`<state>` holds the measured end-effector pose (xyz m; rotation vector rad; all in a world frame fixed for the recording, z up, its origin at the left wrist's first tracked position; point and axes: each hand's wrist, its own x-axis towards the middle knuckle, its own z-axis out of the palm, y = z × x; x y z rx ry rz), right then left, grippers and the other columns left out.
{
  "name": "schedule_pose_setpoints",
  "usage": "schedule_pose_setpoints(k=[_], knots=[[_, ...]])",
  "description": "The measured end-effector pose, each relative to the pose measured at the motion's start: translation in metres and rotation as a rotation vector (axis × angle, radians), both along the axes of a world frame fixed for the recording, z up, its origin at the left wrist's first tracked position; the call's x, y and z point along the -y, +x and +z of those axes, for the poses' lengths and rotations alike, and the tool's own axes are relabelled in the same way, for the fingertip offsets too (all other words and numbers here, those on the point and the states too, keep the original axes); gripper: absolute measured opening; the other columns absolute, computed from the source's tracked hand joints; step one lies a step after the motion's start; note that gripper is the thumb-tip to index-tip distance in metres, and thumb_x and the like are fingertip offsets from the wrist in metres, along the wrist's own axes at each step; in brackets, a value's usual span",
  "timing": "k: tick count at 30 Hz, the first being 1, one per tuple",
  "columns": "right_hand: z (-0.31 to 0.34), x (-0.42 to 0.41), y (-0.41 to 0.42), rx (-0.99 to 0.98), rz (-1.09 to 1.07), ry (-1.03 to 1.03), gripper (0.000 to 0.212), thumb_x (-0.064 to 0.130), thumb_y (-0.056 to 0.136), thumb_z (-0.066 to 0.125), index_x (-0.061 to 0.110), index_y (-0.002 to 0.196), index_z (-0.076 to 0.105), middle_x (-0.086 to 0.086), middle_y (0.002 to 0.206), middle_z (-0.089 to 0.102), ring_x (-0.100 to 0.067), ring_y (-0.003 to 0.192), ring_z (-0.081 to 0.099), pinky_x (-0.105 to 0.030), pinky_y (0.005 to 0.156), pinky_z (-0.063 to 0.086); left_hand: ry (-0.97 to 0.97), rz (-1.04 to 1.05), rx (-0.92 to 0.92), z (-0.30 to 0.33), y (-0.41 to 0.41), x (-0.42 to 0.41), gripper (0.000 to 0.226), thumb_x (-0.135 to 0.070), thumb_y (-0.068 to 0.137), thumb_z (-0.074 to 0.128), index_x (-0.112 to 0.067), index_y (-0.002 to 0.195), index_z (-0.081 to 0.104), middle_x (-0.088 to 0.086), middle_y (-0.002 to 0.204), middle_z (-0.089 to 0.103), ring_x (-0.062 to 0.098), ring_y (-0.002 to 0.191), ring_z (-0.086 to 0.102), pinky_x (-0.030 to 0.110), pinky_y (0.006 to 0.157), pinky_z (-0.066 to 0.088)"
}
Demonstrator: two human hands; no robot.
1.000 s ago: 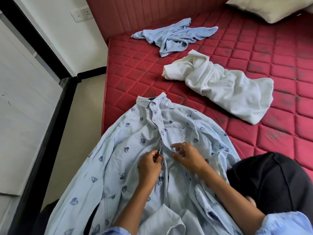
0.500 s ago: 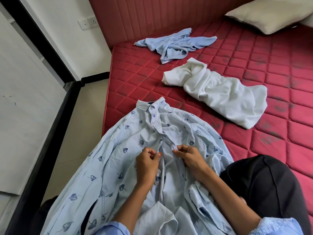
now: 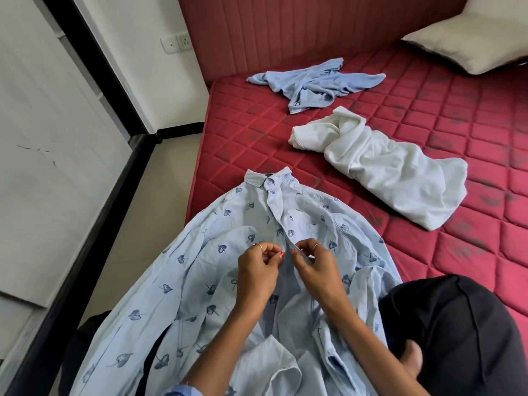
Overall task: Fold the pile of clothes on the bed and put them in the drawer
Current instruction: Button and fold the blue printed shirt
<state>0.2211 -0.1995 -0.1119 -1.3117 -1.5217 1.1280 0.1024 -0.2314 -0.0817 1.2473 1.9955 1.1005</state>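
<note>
A red quilted mattress (image 3: 428,115) fills the right half of the frame, backed by a red ribbed headboard (image 3: 285,32) at the top. A beige pillow (image 3: 474,44) lies in the upper right corner. A white wall socket plate (image 3: 175,43) sits at upper centre-left. A black frame strip (image 3: 94,235) runs diagonally along the left beside the beige floor (image 3: 160,181).
</note>
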Motion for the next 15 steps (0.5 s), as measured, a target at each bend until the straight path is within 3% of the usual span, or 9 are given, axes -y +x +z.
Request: schedule_pose_setpoints(k=[4, 8, 12, 15], knots=[[-0.005, 0.007, -0.004, -0.013, -0.036, 0.013, 0.006, 0.022, 0.090, 0.062, 0.018, 0.086, 0.064, 0.003, 0.074, 0.067, -0.013, 0.063, 0.057, -0.021, 0.058, 0.042, -0.040, -0.017, 0.018, 0.000, 0.005, -0.001, 0.007, -0.009, 0.088, 0.065, -0.014, 0.089, 0.070, -0.011, 0.073, 0.065, -0.011, 0.062, 0.059, 0.003, 0.059, 0.044], [-0.009, 0.005, -0.002, -0.034, -0.048, 0.005, 0.006, 0.023, 0.091, 0.062, 0.018, 0.091, 0.063, 0.005, 0.074, 0.066, -0.005, 0.059, 0.054, -0.020, 0.057, 0.042, -0.060, -0.022, 0.004, -0.001, 0.009, 0.000, 0.010, -0.010, 0.089, 0.063, -0.015, 0.092, 0.071, -0.009, 0.077, 0.066, 0.000, 0.072, 0.063, 0.004, 0.061, 0.046], [-0.013, 0.006, 0.001, -0.022, -0.015, -0.012, 0.005, 0.020, 0.090, 0.062, 0.015, 0.090, 0.062, 0.010, 0.061, 0.056, -0.004, 0.044, 0.043, -0.016, 0.049, 0.031, -0.083, -0.022, 0.011, -0.006, 0.012, -0.002, 0.011, -0.009, 0.089, 0.062, -0.016, 0.092, 0.071, -0.011, 0.076, 0.065, 0.000, 0.072, 0.063, 0.007, 0.064, 0.047], [-0.012, 0.005, 0.002, -0.021, -0.010, -0.007, 0.004, 0.018, 0.090, 0.062, 0.014, 0.089, 0.063, 0.009, 0.064, 0.059, -0.005, 0.046, 0.045, -0.016, 0.050, 0.034, -0.086, -0.013, 0.026, -0.008, 0.014, -0.004, 0.011, -0.009, 0.089, 0.063, -0.016, 0.090, 0.070, -0.011, 0.075, 0.065, 0.000, 0.072, 0.062, 0.009, 0.065, 0.048]])
